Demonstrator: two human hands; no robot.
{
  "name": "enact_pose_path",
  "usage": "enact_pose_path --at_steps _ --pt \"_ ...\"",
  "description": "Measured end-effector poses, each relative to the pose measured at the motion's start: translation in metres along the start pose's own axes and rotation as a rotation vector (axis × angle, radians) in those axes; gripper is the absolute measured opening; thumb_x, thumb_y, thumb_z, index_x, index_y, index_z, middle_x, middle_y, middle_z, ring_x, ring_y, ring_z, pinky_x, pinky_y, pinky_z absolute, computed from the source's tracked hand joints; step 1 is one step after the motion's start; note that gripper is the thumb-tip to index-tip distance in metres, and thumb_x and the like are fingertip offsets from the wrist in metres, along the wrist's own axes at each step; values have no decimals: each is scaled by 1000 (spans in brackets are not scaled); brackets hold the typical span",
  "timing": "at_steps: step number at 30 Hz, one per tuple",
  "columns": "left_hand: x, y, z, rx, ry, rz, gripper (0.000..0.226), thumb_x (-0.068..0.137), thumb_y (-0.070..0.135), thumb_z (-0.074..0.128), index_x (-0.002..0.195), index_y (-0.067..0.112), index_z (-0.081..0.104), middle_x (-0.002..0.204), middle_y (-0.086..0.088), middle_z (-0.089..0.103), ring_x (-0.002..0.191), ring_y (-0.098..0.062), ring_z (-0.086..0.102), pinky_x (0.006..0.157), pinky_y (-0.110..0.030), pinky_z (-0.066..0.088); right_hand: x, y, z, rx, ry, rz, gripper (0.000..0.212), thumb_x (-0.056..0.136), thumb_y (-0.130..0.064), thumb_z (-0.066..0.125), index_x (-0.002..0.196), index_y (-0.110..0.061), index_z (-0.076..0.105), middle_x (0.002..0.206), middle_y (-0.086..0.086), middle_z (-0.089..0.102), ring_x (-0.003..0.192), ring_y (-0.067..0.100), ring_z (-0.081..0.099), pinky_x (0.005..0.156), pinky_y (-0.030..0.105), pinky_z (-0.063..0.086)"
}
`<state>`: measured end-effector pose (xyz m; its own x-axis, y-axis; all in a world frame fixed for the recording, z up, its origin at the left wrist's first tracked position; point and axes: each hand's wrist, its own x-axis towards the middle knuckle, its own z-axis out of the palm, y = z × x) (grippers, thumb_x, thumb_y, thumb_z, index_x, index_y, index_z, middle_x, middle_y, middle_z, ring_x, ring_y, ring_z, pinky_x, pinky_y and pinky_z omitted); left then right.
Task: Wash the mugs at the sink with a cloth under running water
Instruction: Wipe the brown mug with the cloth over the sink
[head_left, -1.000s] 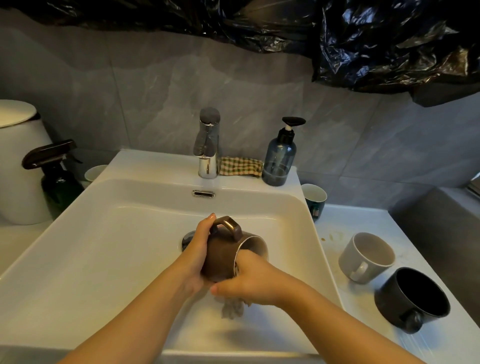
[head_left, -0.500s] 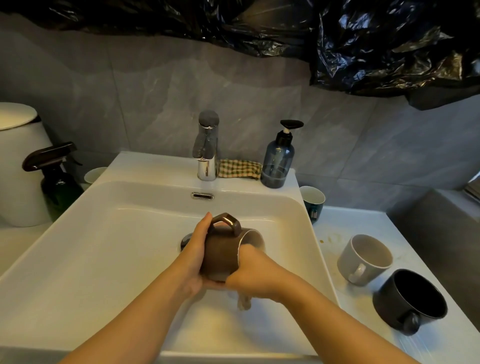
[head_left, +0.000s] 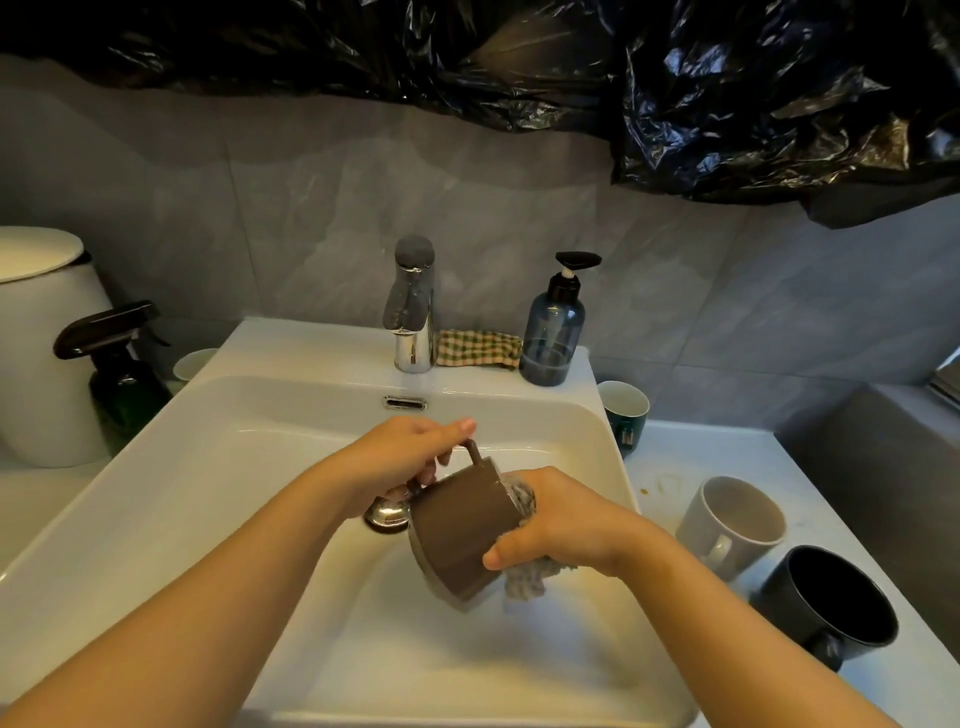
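Sink basin, white, deep. The brown mug is held in the air over it, just right of the chrome drain plug. The mug is tipped on its side, base toward the viewer and mouth to the right.

Brown mug: looks ceramic, so stiff, fairly heavy for its size and breakable against the hard basin. Wet glaze is likely slippery. The handle is the safest hold, with a second hand on the wall.

Left hand: fingers curled round the mug's handle, taking the weight.

Right hand: clamped on a pale cloth, pressing it at the mug's rim with the thumb on the outer wall. The cloth is soft and limp. Its loose end hangs below the hand.

Containers, all off to the right:
- Soap dispenser, blue-tinted, on the sink's back ledge. Liquid sits low in it.
- Black mug on the counter, nearest the viewer. The interior is too dark to read.
- Grey mug just behind it, nearly touching. No liquid shows, and the inside wall looks dull brownish.
- Small green cup at the sink's far corner. The white inside looks bare.
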<state>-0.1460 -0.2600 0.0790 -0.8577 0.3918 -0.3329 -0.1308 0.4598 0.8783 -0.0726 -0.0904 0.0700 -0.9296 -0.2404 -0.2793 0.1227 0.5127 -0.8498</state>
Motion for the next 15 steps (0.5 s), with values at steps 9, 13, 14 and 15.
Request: enact_pose_path --at_steps 9,13,14,15 --pt "-1 -17 -3 -229 57 -229 45 91 45 53 57 18 42 49 2 40 52 -13 33 44 -19 26 1 22 7 -41 451 -68 29 81 -13 68 99 -29 52 99 -3 62 88 14 61 75 25 53" --pt "-8 -21 3 -529 88 -238 41 93 38 51 58 16 45 50 0 43 55 -14 41 52 -26 45 7 28 38 101 673 -155 23 83 -44 56 102 -31 54 111 1 62 95 18 62 79 33 52" --pt "-9 -20 6 -597 98 -242 42 93 37 50 58 16 44 48 1 43 54 -14 41 51 -27 46 8 26 52 44 615 -216 38 82 -54 47 110 -30 53 118 -4 57 106 14 56 89 37 48" --pt "-10 -17 9 -657 105 -241 42 93 36 49 57 16 43 45 1 42 53 -15 40 48 -25 46 10 22 66 -61 553 -265 49 82 -60 35 117 -29 50 124 -8 51 115 12 48 97 38 42"
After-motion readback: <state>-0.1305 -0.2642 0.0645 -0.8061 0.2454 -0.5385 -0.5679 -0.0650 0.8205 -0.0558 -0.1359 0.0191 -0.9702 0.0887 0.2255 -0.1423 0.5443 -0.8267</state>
